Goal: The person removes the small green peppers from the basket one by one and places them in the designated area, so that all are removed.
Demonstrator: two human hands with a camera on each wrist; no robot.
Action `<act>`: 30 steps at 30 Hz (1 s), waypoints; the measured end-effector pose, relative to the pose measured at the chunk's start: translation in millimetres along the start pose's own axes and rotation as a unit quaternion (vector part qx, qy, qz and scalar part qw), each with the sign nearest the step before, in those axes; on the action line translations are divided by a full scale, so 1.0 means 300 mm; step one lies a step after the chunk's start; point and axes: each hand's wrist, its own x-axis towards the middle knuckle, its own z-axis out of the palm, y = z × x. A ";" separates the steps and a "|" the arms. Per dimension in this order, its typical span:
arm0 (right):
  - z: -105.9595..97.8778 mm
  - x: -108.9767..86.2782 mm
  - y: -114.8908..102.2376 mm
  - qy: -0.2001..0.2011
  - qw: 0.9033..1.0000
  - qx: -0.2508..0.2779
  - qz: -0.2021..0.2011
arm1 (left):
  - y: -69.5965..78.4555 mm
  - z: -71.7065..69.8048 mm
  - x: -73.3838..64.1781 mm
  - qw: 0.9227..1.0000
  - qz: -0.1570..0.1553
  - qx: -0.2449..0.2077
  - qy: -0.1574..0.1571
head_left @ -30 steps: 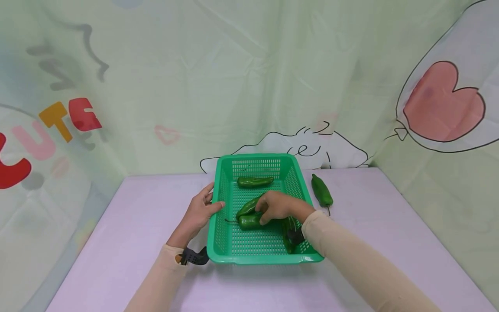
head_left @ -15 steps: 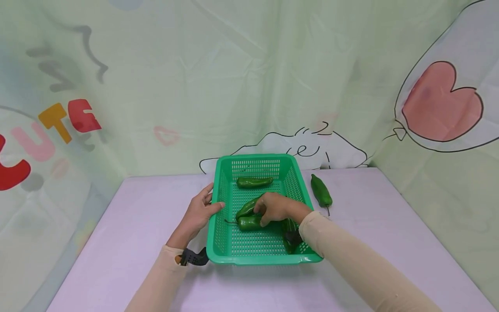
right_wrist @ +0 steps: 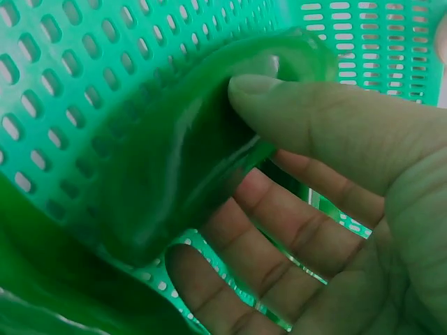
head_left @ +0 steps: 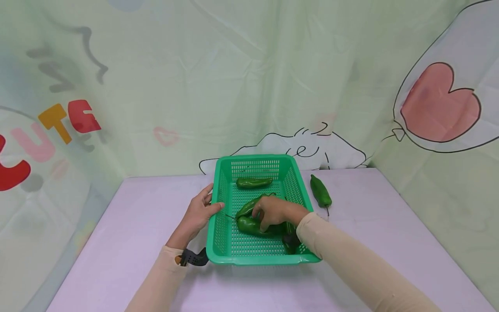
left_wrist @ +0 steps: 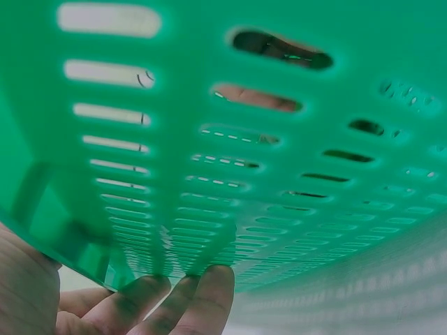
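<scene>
My left hand (head_left: 196, 216) grips the left rim of a green slotted plastic basket (head_left: 265, 260), thumb over the edge. In the left wrist view, its fingers (left_wrist: 209, 296) lie against the basket's outside. Inside the basket, my right hand (head_left: 276, 211) pinches a long green pepper (head_left: 246, 225) between thumb and fingers. The right wrist view shows the thumb on top of this glossy pepper (right_wrist: 167, 167). Just beyond it lies another green pepper (head_left: 246, 208), partly hidden by the hand. A third pepper (head_left: 254, 183) lies crosswise near the back wall.
One more green pepper (head_left: 289, 248) lies at the basket's right side, mostly under my right wrist. Outside, a green pepper (head_left: 320, 191) rests on the pale table (head_left: 152, 190), right of the basket. A printed curtain (head_left: 234, 86) hangs behind the table.
The pinched pepper has turned a little, its right end swinging toward me and its stem end slightly away. My right hand has shifted slightly nearer to me. The left hand has stayed on the rim.
</scene>
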 end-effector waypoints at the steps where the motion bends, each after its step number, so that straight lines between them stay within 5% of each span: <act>1: 0.001 -0.001 -0.003 -0.001 1.000 -0.004 -0.001 | -0.002 -0.001 0.001 1.000 0.001 0.000 0.000; 16: -0.021 -0.023 -0.016 0.001 1.000 0.004 -0.007 | -0.004 -0.002 0.000 1.000 0.006 -0.008 -0.005; 30: -0.080 -0.079 0.020 0.047 0.996 0.070 -0.033 | -0.005 -0.002 0.002 1.000 0.005 -0.012 -0.005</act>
